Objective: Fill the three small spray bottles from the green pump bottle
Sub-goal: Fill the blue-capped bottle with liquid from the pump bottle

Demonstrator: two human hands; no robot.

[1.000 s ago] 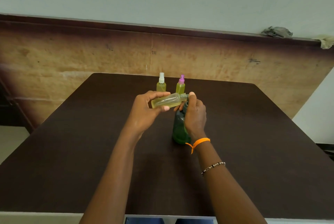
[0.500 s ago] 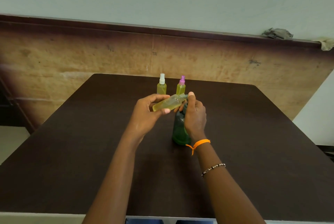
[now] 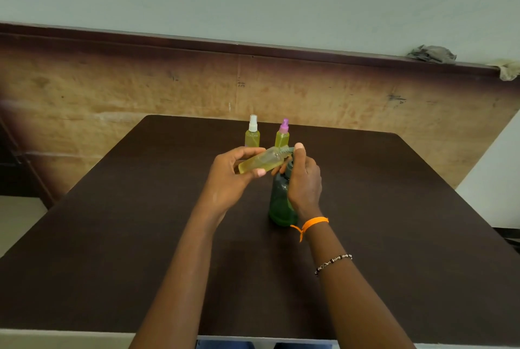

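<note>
The left hand (image 3: 230, 177) grips the uncapped spray bottle (image 3: 260, 163) tilted, neck at the pump spout; the right hand (image 3: 305, 179) grasps the green pump bottle (image 3: 280, 205), likely steadying it to pump.

No lettering, label, brand or number can be read on any bottle or surface.

Both hands are working close together above the dark table (image 3: 112, 236), the left hand (image 3: 233, 177) holding a tilted small bottle (image 3: 261, 161) against the green pump bottle (image 3: 280, 202) under the right hand (image 3: 305, 179). Just beyond the fingers, a white-capped spray bottle (image 3: 252, 134) and a purple-capped spray bottle (image 3: 282, 134) are standing side by side, blocking a straight reach forward. Bare tabletop is lying open to the left of the left hand, to the right of the right hand, and on the near side around both forearms.
</note>
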